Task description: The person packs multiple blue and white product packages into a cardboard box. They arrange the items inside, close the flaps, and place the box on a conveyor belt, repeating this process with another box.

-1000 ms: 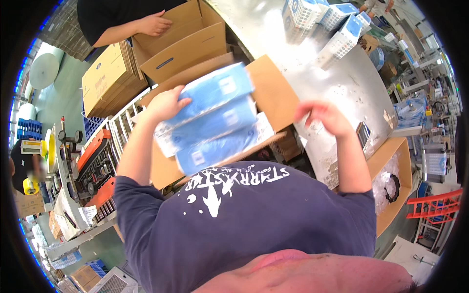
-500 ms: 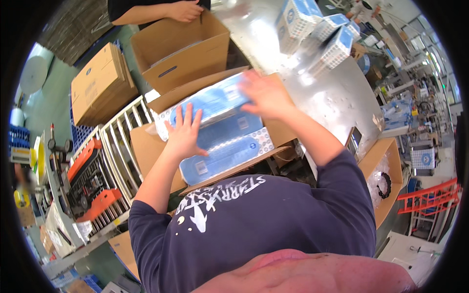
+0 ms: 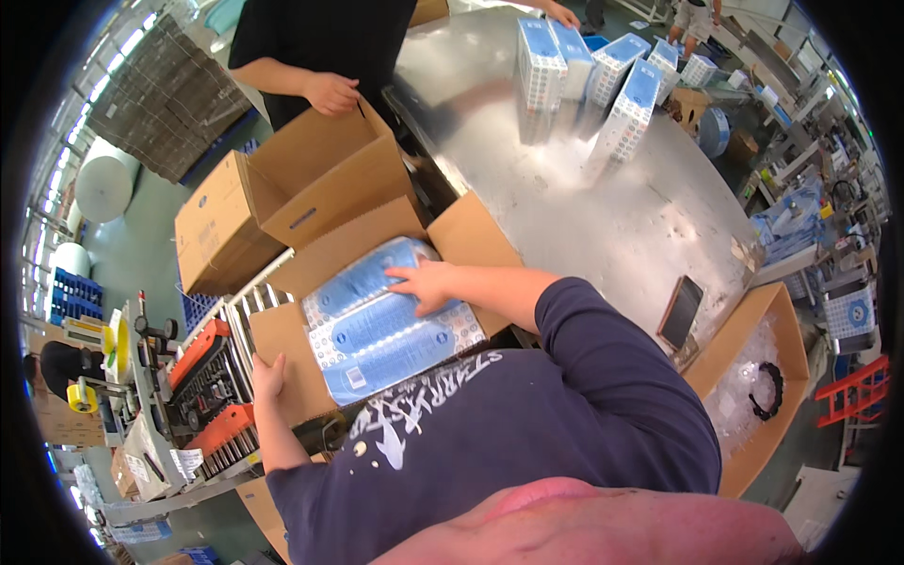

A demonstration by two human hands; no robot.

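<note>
In front of me an open cardboard carton (image 3: pixel 372 221) holds blue-and-white patterned boxes lying side by side. My right hand (image 3: pixel 426 285) rests on top of them with its fingers stretched out, touching the far box (image 3: pixel 363 276). Nearer my body lies another blue box (image 3: pixel 386 344) with a white label. At the carton's left side, my left hand (image 3: pixel 268 379) grips the outer edge of the side flap (image 3: pixel 292 363), its thumb and fingers on either side of the edge. The right flap (image 3: pixel 476 235) is folded outward.
Several upright blue-and-white boxes (image 3: pixel 626 113) stand on the metal table (image 3: pixel 565 217), with a phone (image 3: pixel 682 311) near its edge. Across from me a co-worker's hand (image 3: pixel 331 92) touches a second open carton (image 3: pixel 330 188). A roller conveyor (image 3: pixel 252 303) runs at left; a carton with clear plastic (image 3: pixel 744 377) sits right.
The blue box under my hands has gone down into the carton. My left hand has moved off it to the left flap. My right hand has shifted left onto the boxes.
</note>
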